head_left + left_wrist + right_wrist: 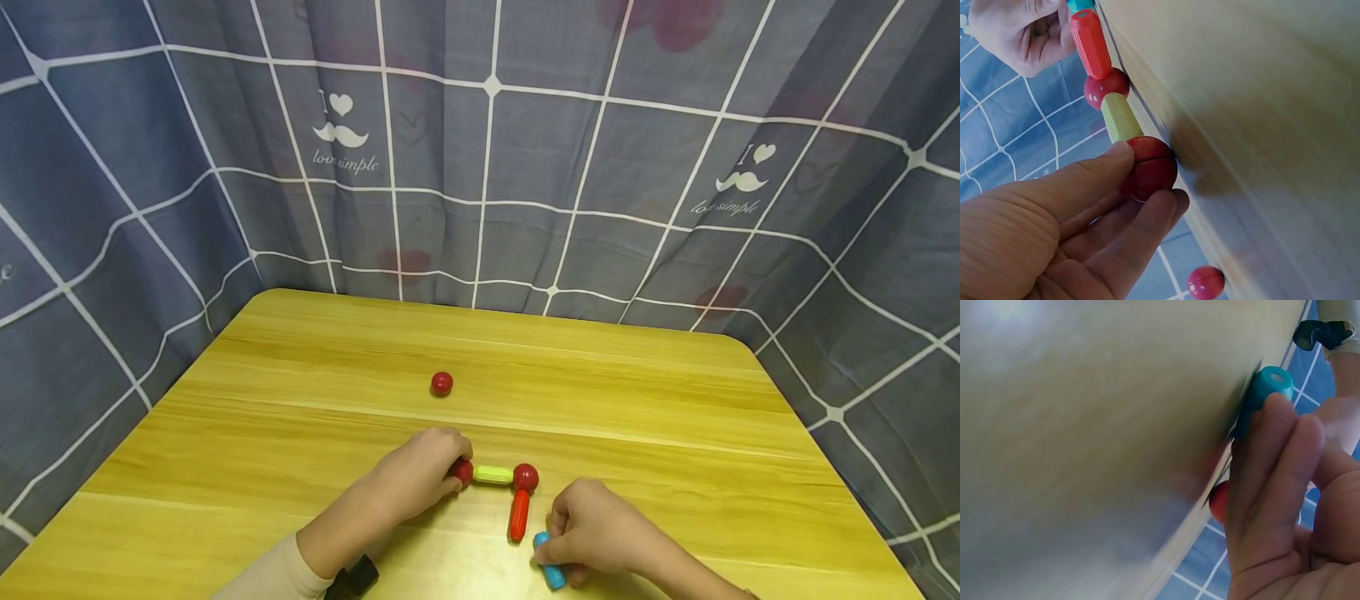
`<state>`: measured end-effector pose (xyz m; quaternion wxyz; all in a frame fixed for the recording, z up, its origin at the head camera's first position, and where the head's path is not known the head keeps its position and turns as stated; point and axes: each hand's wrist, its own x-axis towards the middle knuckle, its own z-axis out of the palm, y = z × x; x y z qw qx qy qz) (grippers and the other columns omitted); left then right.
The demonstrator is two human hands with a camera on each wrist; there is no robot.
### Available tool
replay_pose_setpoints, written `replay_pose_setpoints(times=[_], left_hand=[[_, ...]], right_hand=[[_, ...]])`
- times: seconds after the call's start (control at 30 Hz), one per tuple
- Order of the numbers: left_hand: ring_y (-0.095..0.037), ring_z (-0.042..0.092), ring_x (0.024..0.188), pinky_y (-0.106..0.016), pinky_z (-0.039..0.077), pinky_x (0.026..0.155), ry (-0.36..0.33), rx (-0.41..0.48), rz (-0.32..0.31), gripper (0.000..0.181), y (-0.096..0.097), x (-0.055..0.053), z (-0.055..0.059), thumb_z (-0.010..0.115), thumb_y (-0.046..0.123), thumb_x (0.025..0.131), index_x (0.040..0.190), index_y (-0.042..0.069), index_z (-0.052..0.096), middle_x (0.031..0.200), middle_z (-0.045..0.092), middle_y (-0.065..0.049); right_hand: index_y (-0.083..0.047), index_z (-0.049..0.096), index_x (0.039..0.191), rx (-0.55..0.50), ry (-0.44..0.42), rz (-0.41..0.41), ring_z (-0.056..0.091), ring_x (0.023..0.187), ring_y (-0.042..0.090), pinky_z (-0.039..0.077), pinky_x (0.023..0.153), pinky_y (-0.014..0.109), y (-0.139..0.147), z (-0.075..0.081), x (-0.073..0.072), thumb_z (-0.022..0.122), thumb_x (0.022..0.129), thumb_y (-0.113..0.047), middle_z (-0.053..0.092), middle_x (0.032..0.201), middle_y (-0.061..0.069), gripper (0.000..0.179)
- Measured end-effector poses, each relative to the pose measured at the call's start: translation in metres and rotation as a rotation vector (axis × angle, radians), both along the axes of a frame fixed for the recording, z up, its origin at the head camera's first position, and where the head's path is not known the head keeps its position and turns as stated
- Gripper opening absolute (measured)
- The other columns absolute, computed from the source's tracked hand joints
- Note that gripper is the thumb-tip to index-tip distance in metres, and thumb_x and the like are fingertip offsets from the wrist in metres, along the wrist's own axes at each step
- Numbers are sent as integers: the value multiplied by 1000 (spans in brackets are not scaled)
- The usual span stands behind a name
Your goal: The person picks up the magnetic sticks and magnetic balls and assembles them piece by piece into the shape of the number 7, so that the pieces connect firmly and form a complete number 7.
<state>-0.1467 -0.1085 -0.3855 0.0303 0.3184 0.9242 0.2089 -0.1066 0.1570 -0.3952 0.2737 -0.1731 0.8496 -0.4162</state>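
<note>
- Head view: wooden table (pixel 675 417), rounded corners, hemmed on three sides by a blue checked curtain (pixel 525 167) with white lines and moustache prints.
- Chain on the near middle of the table, reading as an L: red ball at the left end (pixel 462 472), green rod (pixel 492 475), second red ball (pixel 526 477) at the corner, red rod (pixel 518 516) running toward the person.
- Left hand (pixel 420 477) grips the end ball; left wrist view shows thumb and fingers (pixel 1147 219) curled round it, so that end is steadied.
- Right hand (pixel 600 529) holds a blue rod (pixel 551 571) just beside the near end of the red rod; fingers (pixel 1272 469) wrapped over it in the right wrist view. Whether blue and red rods already touch I cannot tell; the hand covers the gap.
- Spare red ball (pixel 442 383) lies alone, well apart, farther up the table.
- Judgement on progress: four pieces joined, so roughly the middle of the build. Blue rod looks to be at the point of joining. Spare ball untouched, likely still to be added.
- Dark strap (pixel 354 577) on the left wrist, pale sleeve (pixel 262 579) behind it.
</note>
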Motion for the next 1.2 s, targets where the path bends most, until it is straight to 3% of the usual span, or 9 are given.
replay_pose_setpoints(times=[0.4,0.63,0.83,1.2], left_hand=[[-6,54,73,-20,47,62,19,1,-5,16,0,-1,-1,82,8,79,86,6,68,80,61,2],[-6,52,70,-20,46,61,23,3,-5,16,-1,-1,-1,82,8,79,83,7,66,78,58,4],[-6,50,69,-19,45,60,14,7,0,16,-1,-1,-1,81,8,79,83,7,66,77,58,4],[-6,50,68,-19,45,60,-3,17,2,15,-1,0,0,81,8,80,84,7,66,77,58,4]], right_hand=[[-13,65,54,-12,-1,82,55,39,4,45,39,19,-11,-1,8,77,84,-27,61,49,-4,35],[-17,65,55,26,44,84,54,38,4,46,39,21,-19,-1,11,76,85,-31,58,47,-8,35],[-21,69,55,48,49,66,50,34,4,38,35,18,-27,-1,12,76,83,-39,56,43,-6,34],[-18,67,56,34,73,54,53,36,5,36,35,16,-30,0,13,73,86,-38,57,44,-7,37]])
